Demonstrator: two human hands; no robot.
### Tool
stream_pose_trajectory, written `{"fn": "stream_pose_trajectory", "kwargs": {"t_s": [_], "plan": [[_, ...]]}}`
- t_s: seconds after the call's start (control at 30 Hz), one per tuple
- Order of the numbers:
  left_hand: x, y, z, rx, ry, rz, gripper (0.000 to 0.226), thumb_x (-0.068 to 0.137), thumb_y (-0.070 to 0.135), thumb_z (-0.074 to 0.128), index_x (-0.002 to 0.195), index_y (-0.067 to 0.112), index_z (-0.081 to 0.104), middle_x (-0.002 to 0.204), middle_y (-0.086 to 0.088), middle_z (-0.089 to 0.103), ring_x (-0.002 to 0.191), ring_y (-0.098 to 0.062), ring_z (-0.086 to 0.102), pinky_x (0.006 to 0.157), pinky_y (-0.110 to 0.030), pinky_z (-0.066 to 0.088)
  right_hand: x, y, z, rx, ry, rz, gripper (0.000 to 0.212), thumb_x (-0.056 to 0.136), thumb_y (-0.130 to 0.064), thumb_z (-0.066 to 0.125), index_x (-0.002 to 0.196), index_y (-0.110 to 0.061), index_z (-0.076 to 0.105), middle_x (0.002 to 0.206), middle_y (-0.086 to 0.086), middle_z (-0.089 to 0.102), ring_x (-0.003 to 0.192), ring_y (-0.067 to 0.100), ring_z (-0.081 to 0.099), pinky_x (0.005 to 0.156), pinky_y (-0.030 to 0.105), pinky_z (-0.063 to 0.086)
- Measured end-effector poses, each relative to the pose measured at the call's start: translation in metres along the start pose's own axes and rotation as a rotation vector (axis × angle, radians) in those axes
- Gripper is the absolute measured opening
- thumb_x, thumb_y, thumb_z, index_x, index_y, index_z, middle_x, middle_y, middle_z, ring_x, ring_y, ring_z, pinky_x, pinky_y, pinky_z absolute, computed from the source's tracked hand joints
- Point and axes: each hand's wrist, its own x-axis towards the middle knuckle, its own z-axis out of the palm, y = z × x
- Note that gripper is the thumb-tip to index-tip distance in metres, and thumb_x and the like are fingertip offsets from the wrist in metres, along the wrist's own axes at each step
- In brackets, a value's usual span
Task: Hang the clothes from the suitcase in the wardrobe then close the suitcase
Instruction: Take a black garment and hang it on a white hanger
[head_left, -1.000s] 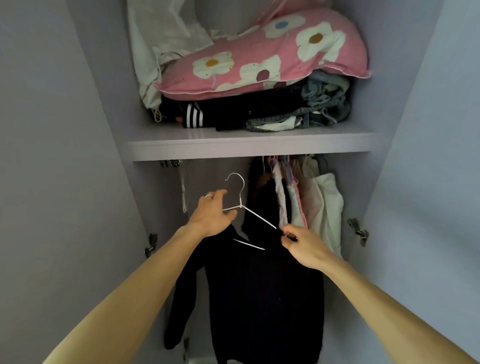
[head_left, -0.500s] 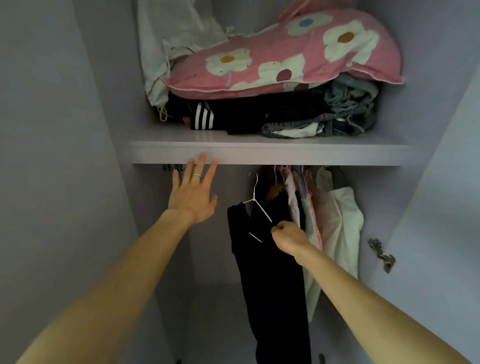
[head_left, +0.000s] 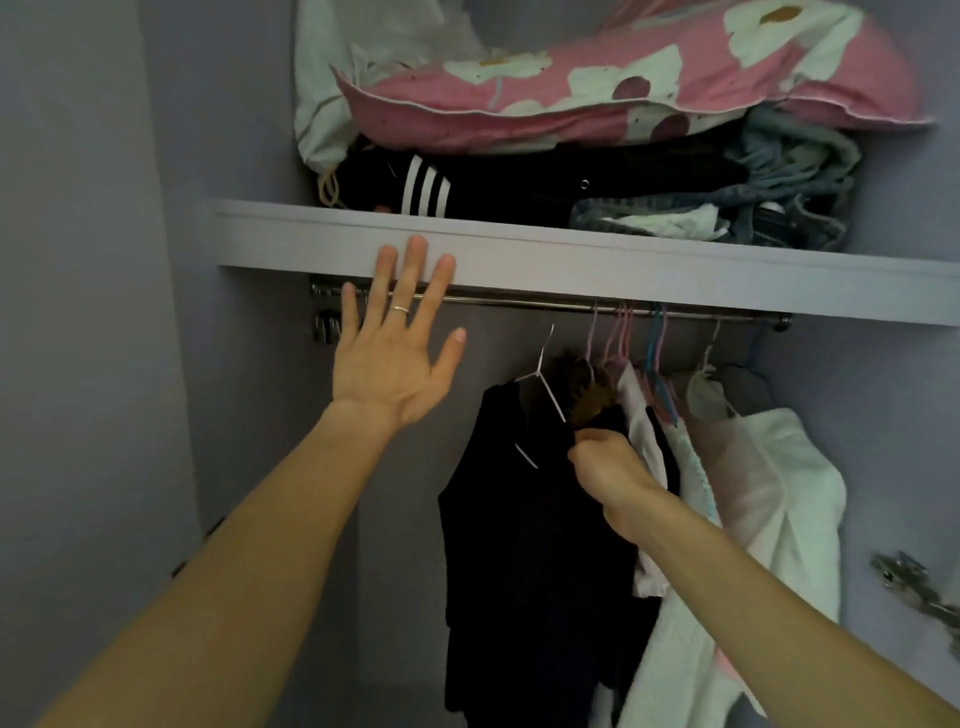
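Note:
A black garment (head_left: 524, 519) hangs on a thin white wire hanger (head_left: 545, 376) whose hook reaches up to the metal rail (head_left: 519, 301) under the wardrobe shelf (head_left: 571, 260). My right hand (head_left: 608, 467) grips the hanger's right arm together with the black cloth at the shoulder. My left hand (head_left: 395, 353), a ring on one finger, is spread open with its fingertips at the shelf's front edge, holding nothing. The suitcase is out of view.
Right of the black garment hang several pale clothes (head_left: 743, 493) on pink and blue hangers. On the shelf lie a pink flowered pillow (head_left: 623, 88) and folded dark clothes (head_left: 519, 187). A door hinge (head_left: 904, 577) sticks out at the right. The rail's left stretch is bare.
The left hand let go of the hanger and rose, open, to the shelf edge. The right hand lifted the hanger and black garment up to the rail.

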Motion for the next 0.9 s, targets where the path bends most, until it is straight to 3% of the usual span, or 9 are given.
{"fn": "stream_pose_trajectory", "kwargs": {"t_s": [0.1,0.23,0.37,0.47,0.63,0.77,0.9], "plan": [[-0.001,-0.005,0.006,0.024,0.039,0.011,0.070,0.101,0.055,0.022,0.155,0.036,-0.019,0.162,0.007,-0.029,0.150,-0.019,-0.024,0.121,-0.053,-0.009,0.017,-0.006,0.005,0.017,0.056,-0.081,0.028,0.094,-0.002,0.038,0.106,-0.004,0.064,0.094,0.013,0.063,0.084,0.027,0.058,0.077,0.035,0.049],[-0.001,-0.003,0.010,0.028,0.055,0.010,0.071,0.101,0.057,0.021,0.154,0.036,-0.021,0.160,0.007,-0.031,0.149,-0.019,-0.026,0.120,-0.054,-0.011,0.047,-0.021,0.014,-0.027,0.130,-0.130,0.047,0.095,-0.005,0.040,0.141,-0.008,0.048,0.131,0.014,0.057,0.116,0.035,0.055,0.095,0.037,0.048],[-0.001,0.001,0.010,0.038,0.044,-0.018,0.074,0.098,0.062,0.019,0.152,0.036,-0.024,0.159,0.007,-0.035,0.148,-0.018,-0.029,0.119,-0.055,-0.013,0.075,-0.025,0.028,-0.305,0.157,-0.112,0.039,0.099,-0.015,0.046,0.135,0.000,0.048,0.133,0.020,0.054,0.120,0.037,0.054,0.093,0.035,0.047],[-0.003,0.004,0.006,0.048,0.024,-0.030,0.075,0.097,0.065,0.017,0.151,0.036,-0.027,0.158,0.008,-0.037,0.147,-0.017,-0.030,0.118,-0.056,-0.015,0.088,-0.021,0.034,-0.561,0.173,-0.042,0.049,0.099,-0.021,0.051,0.141,0.001,0.040,0.142,0.023,0.046,0.128,0.037,0.048,0.101,0.040,0.045],[-0.001,0.001,0.002,0.061,-0.001,-0.036,0.076,0.097,0.064,0.019,0.151,0.037,-0.027,0.157,0.008,-0.038,0.147,-0.017,-0.030,0.117,-0.058,-0.016,0.092,-0.018,0.021,-0.604,0.260,0.072,0.065,0.098,-0.021,0.055,0.149,0.000,0.020,0.149,0.027,0.034,0.133,0.039,0.043,0.102,0.044,0.043],[-0.002,0.005,-0.001,0.052,-0.026,-0.042,0.077,0.097,0.062,0.022,0.151,0.035,-0.027,0.158,0.006,-0.037,0.148,-0.019,-0.029,0.118,-0.060,-0.013,0.081,-0.019,0.020,-0.662,0.143,0.044,0.067,0.099,-0.028,0.050,0.152,-0.005,0.018,0.152,0.024,0.029,0.133,0.039,0.041,0.101,0.044,0.044],[-0.004,0.006,-0.010,0.049,-0.072,-0.039,0.078,0.099,0.058,0.025,0.152,0.033,-0.026,0.159,0.004,-0.036,0.148,-0.020,-0.027,0.118,-0.064,-0.007,0.056,-0.024,0.014,-0.613,-0.017,0.064,0.070,0.098,-0.038,0.042,0.157,-0.014,0.012,0.162,0.016,0.009,0.139,0.038,0.034,0.110,0.044,0.040]]}}
